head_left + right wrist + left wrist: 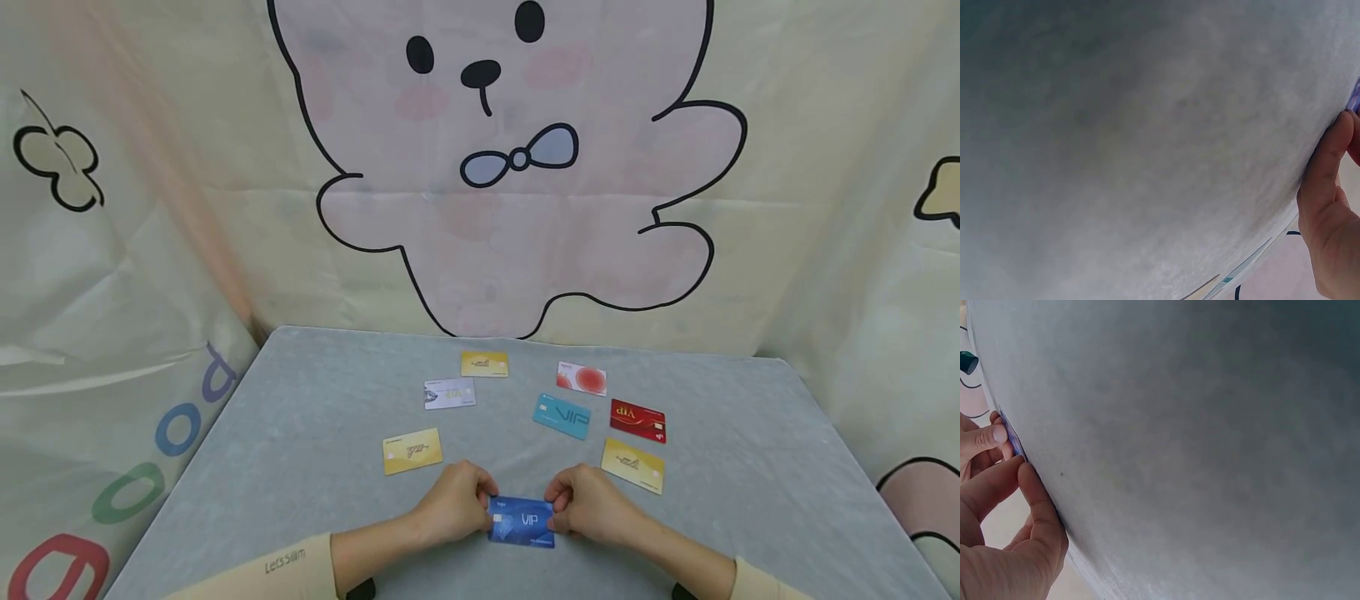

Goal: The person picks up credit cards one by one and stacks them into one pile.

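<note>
A blue card marked VIP lies face up between my two hands at the near part of the table. My left hand pinches its left edge between thumb and fingers. At the opposite edge, my right hand grips the card the same way. In the left wrist view both hands meet at the card, which shows as a thin blue strip close to the cloth. Only a corner of the card appears in the right wrist view, beside the thumb.
Beyond my left hand are a gold card, a silver card and another gold card. On the right lie a teal card, a white-and-red card, a red card and a gold card. Grey cloth covers the table.
</note>
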Tool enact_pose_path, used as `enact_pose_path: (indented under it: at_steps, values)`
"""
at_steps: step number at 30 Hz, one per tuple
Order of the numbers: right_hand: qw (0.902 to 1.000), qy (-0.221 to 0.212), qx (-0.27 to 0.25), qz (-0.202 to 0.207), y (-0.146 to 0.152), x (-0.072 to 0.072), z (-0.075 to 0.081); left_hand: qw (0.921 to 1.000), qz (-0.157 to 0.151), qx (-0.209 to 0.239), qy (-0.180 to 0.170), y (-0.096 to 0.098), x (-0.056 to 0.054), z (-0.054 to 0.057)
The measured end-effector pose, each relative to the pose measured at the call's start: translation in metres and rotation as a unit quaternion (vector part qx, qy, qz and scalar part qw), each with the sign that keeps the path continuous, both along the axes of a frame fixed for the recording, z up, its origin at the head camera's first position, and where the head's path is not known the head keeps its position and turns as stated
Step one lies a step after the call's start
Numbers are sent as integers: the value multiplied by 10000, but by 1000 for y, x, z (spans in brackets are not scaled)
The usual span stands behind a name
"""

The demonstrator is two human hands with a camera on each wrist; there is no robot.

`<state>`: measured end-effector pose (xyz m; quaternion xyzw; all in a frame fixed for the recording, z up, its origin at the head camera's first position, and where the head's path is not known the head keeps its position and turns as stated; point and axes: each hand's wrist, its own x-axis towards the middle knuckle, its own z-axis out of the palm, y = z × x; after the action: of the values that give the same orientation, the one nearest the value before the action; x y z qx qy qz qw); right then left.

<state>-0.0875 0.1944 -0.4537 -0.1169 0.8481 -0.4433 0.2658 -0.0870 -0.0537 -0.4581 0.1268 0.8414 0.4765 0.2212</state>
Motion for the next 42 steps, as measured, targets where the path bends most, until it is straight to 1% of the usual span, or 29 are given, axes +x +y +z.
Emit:
enact_pose_path:
  at_steps: [5,12,17,21,25,27,32,37,42]
  values:
    - [10000,47,-8,-8,1,0,-2,10000,16,7,-6,0,0,0]
    - [10000,-3,-65,-58,1,0,-2,9999,57,101,-119,-2,1,-1]
    - [9998,-75,-189,24,3,-2,-1,9996,22,206,-165,-4,2,0]
    - [9997,-6,-226,135,5,-6,4,9994,-86,320,35,-8,4,1]
    - [9997,195,-107,95,5,-9,11,9991,-94,372,176,-15,4,5]
    - [9996,252,-82,19,4,-10,14,9990,-44,366,247,-17,3,8]
    - [9994,324,-77,-44,1,-14,18,9978,109,304,577,-24,0,17]
    - [9991,388,-139,-46,-1,-18,18,9968,242,336,679,-31,-2,24]
    - [9988,435,-210,-64,-2,-22,21,9963,375,278,720,-36,-2,27]
